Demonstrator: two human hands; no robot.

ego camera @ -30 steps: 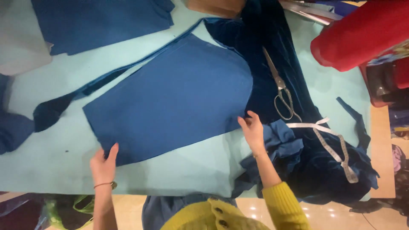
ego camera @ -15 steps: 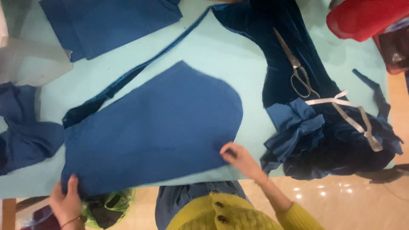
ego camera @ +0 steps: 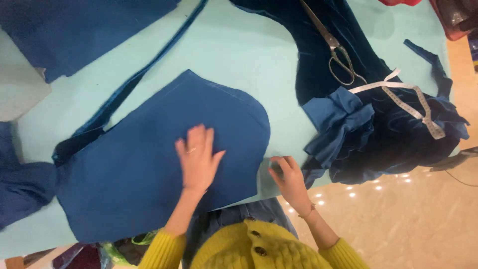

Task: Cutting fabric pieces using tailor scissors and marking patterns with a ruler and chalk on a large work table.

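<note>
Two hands work: left hand point(ego camera: 197, 158) flat, released, on the blue fabric piece point(ego camera: 149, 164); right hand point(ego camera: 289, 175) pinches its edge on the bench point(ego camera: 249, 55).

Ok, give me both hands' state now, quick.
Left hand: open, flat on the blue cloth piece.
Right hand: fingers curled at the cloth's edge; grip cannot be told.

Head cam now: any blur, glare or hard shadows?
Head view: soft even light, only faint shadows under the left hand and right hand; pinpoint glare on the glossy floor; hands slightly soft, scissors and cut blue fabric piece readable; dark velvet loses detail.
</note>
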